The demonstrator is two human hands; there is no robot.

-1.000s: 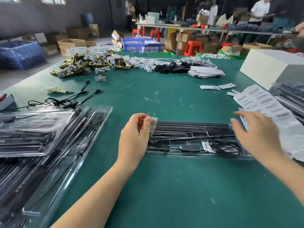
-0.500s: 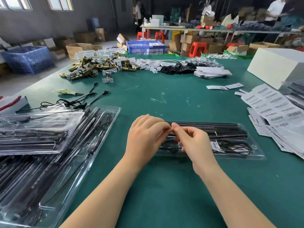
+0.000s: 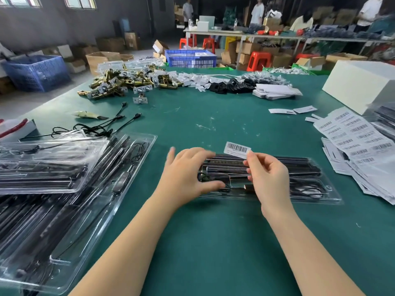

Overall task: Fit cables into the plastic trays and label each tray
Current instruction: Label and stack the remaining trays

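While my right hand [image 3: 268, 178] pinches a barcode label [image 3: 237, 148] by its right end between thumb and forefinger, held up over the far edge of the tray [image 3: 316, 192], my left hand [image 3: 188, 178] rests on the tray's left end with fingers loosely spread, holding nothing. The clear tray lies flat on the green table [image 3: 213, 242] in front of me, black cables [image 3: 303, 186] seated inside. Label sheets [image 3: 352, 135] lie to its right, stacked trays [image 3: 53, 178] to the left
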